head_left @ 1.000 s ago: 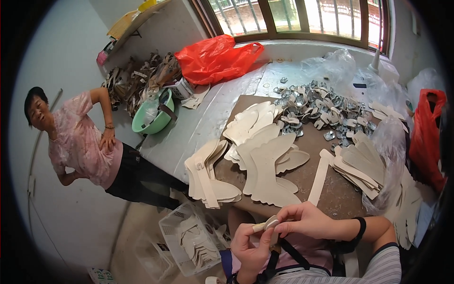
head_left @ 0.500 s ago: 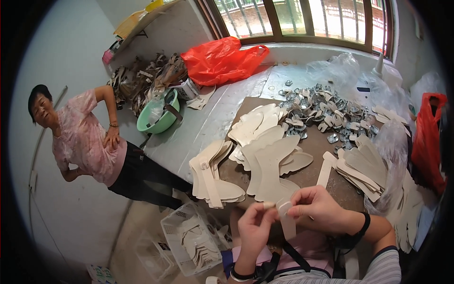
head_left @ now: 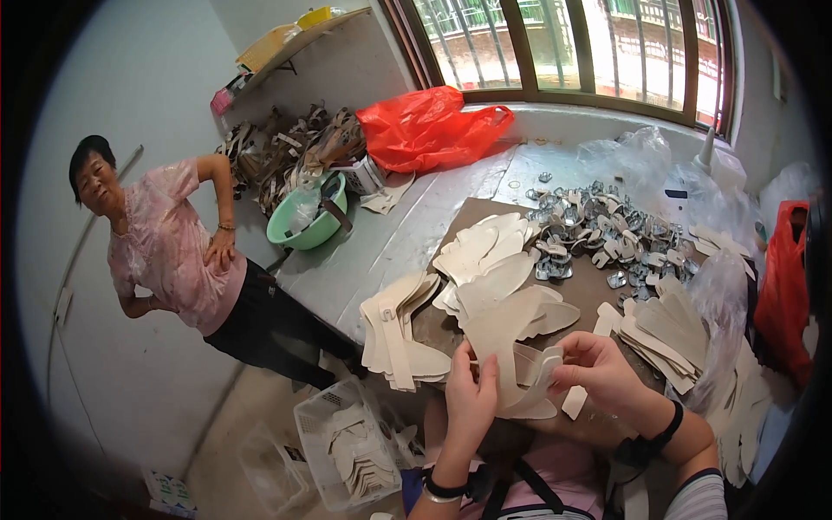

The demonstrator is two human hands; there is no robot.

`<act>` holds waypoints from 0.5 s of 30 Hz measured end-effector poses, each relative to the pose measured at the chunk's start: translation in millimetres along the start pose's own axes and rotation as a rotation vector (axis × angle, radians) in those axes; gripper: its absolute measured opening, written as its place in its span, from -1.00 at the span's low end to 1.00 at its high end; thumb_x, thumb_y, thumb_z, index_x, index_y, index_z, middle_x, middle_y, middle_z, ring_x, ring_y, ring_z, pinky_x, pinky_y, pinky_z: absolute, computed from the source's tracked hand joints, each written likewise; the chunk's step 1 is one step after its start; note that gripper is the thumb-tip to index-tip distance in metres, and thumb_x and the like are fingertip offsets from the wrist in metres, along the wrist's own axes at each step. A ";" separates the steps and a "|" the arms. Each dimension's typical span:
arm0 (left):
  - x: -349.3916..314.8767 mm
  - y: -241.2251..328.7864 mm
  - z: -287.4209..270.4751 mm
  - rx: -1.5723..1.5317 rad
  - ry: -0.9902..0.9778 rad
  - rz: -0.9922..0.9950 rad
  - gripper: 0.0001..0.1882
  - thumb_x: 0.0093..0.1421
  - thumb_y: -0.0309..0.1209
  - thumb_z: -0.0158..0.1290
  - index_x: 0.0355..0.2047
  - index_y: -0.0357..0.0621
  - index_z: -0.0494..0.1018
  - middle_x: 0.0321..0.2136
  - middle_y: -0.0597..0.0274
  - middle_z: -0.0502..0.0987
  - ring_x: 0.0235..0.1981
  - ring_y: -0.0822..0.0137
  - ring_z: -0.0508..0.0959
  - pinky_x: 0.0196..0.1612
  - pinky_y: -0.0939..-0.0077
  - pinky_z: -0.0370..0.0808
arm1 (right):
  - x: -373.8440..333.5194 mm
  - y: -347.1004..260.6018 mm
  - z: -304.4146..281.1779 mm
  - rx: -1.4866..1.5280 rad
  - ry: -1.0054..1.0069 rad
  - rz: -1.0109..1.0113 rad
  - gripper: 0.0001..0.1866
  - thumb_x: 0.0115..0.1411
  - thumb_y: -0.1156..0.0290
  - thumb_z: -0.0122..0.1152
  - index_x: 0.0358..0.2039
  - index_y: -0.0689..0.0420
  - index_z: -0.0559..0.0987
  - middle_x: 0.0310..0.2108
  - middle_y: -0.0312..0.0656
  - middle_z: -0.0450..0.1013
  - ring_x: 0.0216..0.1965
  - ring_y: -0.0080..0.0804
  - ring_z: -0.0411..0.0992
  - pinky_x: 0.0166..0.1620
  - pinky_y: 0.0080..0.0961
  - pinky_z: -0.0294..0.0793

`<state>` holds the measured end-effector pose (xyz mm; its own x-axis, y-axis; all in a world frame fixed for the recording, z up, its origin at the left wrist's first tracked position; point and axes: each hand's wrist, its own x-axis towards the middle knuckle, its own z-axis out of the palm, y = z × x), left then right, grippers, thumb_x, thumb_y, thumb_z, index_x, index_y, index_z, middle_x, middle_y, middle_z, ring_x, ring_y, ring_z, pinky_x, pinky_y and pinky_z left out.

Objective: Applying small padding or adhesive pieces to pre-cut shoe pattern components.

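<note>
In my left hand [head_left: 471, 394] is a large cream, wing-shaped piece of sheet material [head_left: 491, 334], gripped at its lower left edge between thumb and fingers. My right hand [head_left: 598, 368] pinches an upturned narrow cream strip [head_left: 548, 368] against the right side of this piece. Whether the strip is separate from it I cannot tell. Beyond my hands lie overlapping stacks of similar cream pieces [head_left: 485, 247]. On the left stack [head_left: 416, 347] rests a cream strap with a slotted end [head_left: 394, 334]. Cream straps [head_left: 659, 338] are piled right of my right hand.
Many metal buckle parts [head_left: 598, 225] with cream tabs heap on the brown board [head_left: 485, 208]. Red bags [head_left: 429, 130] and clear plastic surround the work area. A white basket [head_left: 334, 442] of cut pieces stands at lower left. Another person [head_left: 173, 234] stands left, beside a green basin [head_left: 308, 217].
A slotted cream strap was between my hands before; now a large cream piece is in front of me, held by my left hand. My hands have moved further apart. The view has shifted slightly.
</note>
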<state>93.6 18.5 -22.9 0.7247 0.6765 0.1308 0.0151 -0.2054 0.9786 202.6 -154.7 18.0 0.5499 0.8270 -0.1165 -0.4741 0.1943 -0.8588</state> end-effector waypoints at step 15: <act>-76.2 39.8 -14.6 -0.408 -0.118 0.056 -0.78 0.23 -0.60 0.07 -0.12 -0.43 0.48 -0.19 0.12 0.54 -0.20 0.48 0.51 -0.12 0.65 0.44 | -17.3 3.1 28.2 -0.188 -0.091 -0.235 -0.85 0.06 0.74 0.23 -0.32 0.31 0.58 -0.28 -0.20 0.49 -0.23 -0.49 0.50 -0.12 -0.55 0.51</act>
<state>28.9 -30.9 8.4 0.7909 0.5819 0.1894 -0.2829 0.0733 0.9563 172.2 -153.5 31.4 0.5615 0.8166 0.1336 -0.2009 0.2912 -0.9353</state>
